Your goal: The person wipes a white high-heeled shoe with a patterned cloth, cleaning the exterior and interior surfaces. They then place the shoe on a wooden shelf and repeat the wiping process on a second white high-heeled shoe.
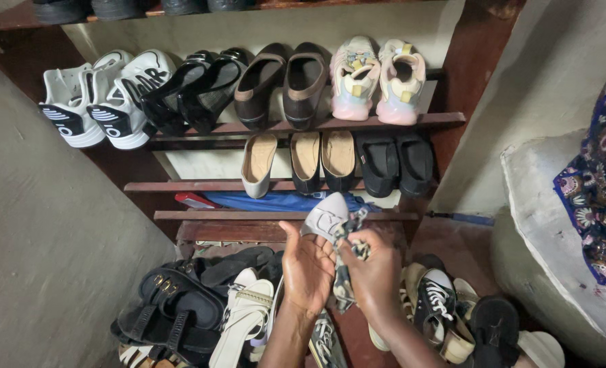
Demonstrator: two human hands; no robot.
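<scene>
Both hands over the floor pile, in front of the wooden shoe rack (303,215). Left hand (307,267) cups a pale grey pointed flat shoe (325,217), smooth matte upper, toe up. Right hand (373,269) is clenched on its patterned strap (349,240) (looks woven fabric). Black strappy sandals (173,307) lie left.
</scene>
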